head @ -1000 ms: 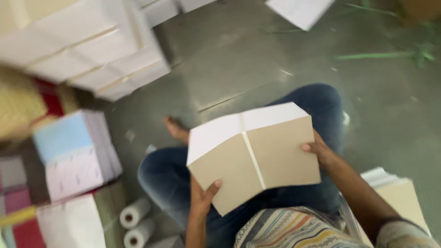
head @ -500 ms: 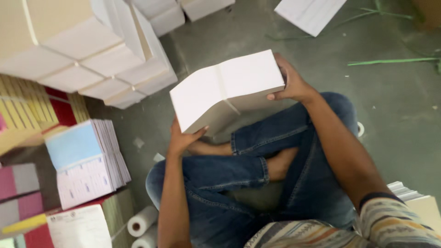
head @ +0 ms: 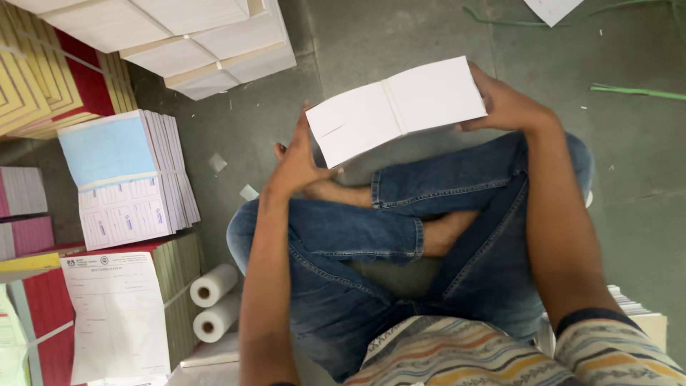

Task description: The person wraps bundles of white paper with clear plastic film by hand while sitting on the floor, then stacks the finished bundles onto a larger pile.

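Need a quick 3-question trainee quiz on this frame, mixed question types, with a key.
1. True or false: both hands grip the white paper block.
2. Which hand holds the block's far end? A) left hand B) right hand
3. What lies on the floor just left of the person's knee, beside the printed form?

Key:
1. True; one hand at each end, the block held above the crossed legs.
2. B.
3. Two white rolls, lying side by side.

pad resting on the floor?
No. Both hands, left and right, hold the white pad in the air above the crossed legs.
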